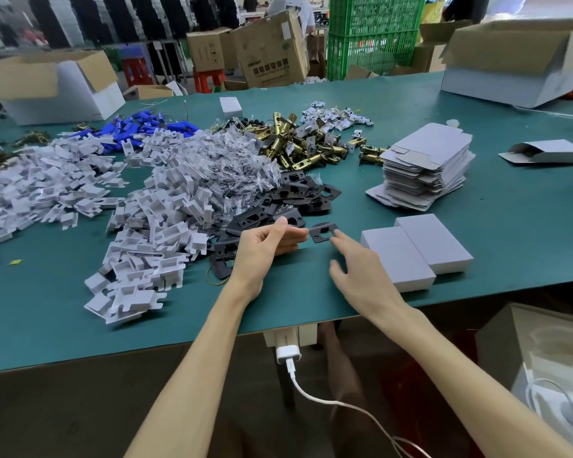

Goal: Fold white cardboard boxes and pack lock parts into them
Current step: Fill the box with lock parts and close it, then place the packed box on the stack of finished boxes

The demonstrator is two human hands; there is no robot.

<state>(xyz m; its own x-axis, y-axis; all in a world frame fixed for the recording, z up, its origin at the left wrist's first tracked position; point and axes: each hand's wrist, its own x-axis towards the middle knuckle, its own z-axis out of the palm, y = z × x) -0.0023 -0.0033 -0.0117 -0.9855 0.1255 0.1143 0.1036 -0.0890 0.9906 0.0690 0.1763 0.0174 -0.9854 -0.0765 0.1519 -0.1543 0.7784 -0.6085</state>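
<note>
The step in hand looks like picking one black strike plate [323,232] for packing; it sits between the two hands, just off the near edge of the heap of black plates [288,200] and just left of the two closed white boxes [417,249] on the green table [510,226]. The left hand [265,247] reaches its fingers to the plate's left edge with the thumb lifted above them; the right hand [361,269] is spread wide, its index fingertip touching the plate's right edge. To do this well, I would take a single plate cleanly, check that no second plate clings beneath it, and hold it by the edges so that it slides flat into a box; an erected box is needed first, and the stack of flat box blanks [424,163] lies well behind the right hand, with an open-ended box [546,152] farther right. Whether the left fingers truly pinch the plate or merely touch it cannot be told; nor whether the plate rests on the table or is lifted; the contents of the closed boxes are hidden; the brass latch bolts [298,143] and clear screw bags [232,166] blur together at the pile's far side.
</note>
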